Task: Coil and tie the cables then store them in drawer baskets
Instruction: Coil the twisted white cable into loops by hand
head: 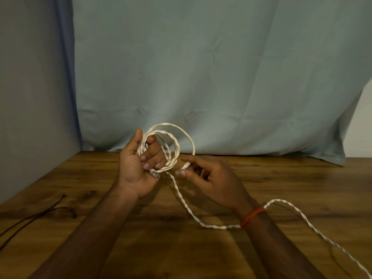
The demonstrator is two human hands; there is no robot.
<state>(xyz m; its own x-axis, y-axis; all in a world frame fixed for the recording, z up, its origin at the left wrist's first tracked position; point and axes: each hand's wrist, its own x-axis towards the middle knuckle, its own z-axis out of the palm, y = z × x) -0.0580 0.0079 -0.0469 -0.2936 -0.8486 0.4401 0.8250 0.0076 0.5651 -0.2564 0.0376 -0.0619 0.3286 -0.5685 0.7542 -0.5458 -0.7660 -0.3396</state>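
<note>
While part-coiled, cable [171, 165] in left hand [136, 166]

No text, label, brand, number or sign can be read anywhere in view: the white twisted cable [182, 195], the wooden counter [281, 178], the pale cloth backdrop [201, 67] and the red wrist thread [252, 216] carry no legible marking
</note>
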